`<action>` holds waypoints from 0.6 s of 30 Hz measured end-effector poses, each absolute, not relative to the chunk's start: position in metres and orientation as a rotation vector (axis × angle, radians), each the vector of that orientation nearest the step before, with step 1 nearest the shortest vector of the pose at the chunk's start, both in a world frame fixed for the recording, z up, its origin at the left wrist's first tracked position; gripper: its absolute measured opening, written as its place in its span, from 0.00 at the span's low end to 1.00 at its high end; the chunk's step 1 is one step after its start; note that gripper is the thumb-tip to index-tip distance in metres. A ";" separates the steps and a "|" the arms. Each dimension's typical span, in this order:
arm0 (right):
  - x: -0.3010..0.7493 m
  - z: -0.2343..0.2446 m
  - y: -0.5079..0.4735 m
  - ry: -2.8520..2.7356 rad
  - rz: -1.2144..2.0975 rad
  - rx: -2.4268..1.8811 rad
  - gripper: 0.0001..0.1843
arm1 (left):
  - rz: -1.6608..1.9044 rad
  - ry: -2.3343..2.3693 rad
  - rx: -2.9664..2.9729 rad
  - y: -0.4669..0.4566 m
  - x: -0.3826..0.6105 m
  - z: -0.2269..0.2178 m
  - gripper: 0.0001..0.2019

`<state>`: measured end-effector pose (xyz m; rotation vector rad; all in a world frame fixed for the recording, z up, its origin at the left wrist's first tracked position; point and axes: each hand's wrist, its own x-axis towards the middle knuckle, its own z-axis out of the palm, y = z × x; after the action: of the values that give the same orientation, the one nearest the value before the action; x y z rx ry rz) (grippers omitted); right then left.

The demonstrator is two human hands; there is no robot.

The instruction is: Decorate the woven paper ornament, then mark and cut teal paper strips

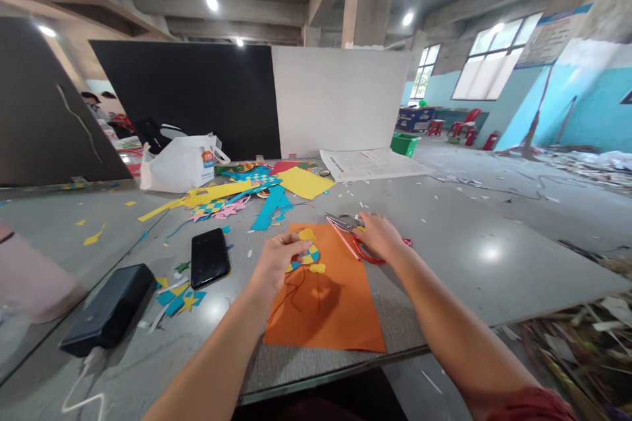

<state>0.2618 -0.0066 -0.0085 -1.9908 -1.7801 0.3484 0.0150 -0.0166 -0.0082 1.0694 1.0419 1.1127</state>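
Note:
My left hand (282,256) pinches a small paper cutout (312,254) with blue and yellow checks and yellow scalloped pieces. Thin dark red string (295,289) trails from it over an orange sheet of paper (340,322). At the right edge of that sheet, my right hand (379,235) is closed over the middle of a pair of scissors (340,221) with red handles, blades pointing left. Its fingertips are partly hidden. A pink pencil-like stick (344,240) lies slanted beside the scissors, across the sheet's upper right edge.
Left of the sheet lie a black phone (210,258), a black power bank (109,309) with a white cable, and paper scraps (182,299). Farther back are coloured paper strips (271,207), a yellow sheet (306,182), a white bag (178,163) and a newspaper (370,164).

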 end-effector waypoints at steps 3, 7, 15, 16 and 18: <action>0.245 -0.008 -0.012 -1.801 0.445 -1.709 0.16 | 1.099 1.050 1.090 -0.018 0.021 -0.012 0.13; 0.219 -0.015 -0.021 -1.737 0.855 -1.142 0.22 | 1.061 1.045 1.149 -0.021 0.028 -0.015 0.13; 0.205 -0.014 -0.027 -1.513 1.125 -1.020 0.24 | 1.030 1.026 1.214 -0.022 0.031 -0.021 0.15; 0.206 -0.013 -0.027 -1.497 1.148 -1.019 0.25 | 1.023 1.024 1.210 -0.022 0.030 -0.021 0.15; 0.207 -0.013 -0.026 -1.469 1.193 -1.012 0.25 | 1.013 1.016 1.188 -0.022 0.030 -0.021 0.16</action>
<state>0.2073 -0.0256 -0.0135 -1.0119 -1.4691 1.1933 0.0301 -0.0220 -0.0207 1.1877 1.0161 1.0125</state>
